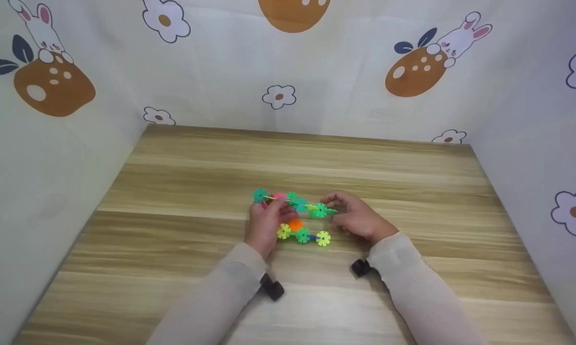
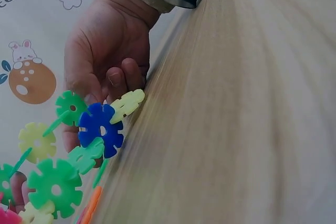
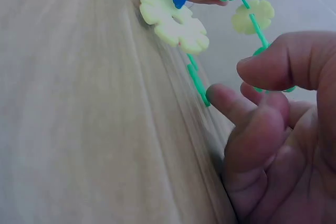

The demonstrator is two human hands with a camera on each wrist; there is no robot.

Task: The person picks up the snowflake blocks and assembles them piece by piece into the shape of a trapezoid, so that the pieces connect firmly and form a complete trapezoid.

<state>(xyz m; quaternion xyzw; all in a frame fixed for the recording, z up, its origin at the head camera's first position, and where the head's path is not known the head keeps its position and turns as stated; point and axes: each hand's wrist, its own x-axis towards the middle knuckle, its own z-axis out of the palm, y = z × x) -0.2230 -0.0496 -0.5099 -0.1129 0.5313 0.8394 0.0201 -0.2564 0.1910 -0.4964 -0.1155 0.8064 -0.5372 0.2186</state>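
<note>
Linked plastic snowflake discs in green, yellow, blue, orange and pink form a chain (image 1: 298,205) held above the table. My left hand (image 1: 264,225) grips it at the left, thumb laid over the discs; in the left wrist view, part of a fingertip (image 2: 19,188) shows behind them. At the other end, my right hand (image 1: 357,218) pinches a green disc, mostly hidden behind the thumb (image 3: 283,61) in the right wrist view. A lower row, with an orange disc (image 1: 295,224) and a yellow end disc (image 1: 323,238), hangs or lies nearer me; its contact with the table is unclear.
The wood-grain table (image 1: 197,182) is enclosed by pale walls (image 1: 211,81) printed with rabbits and flowers. A black wrist camera (image 1: 273,289) sits by the left cuff, another (image 1: 360,268) by the right cuff.
</note>
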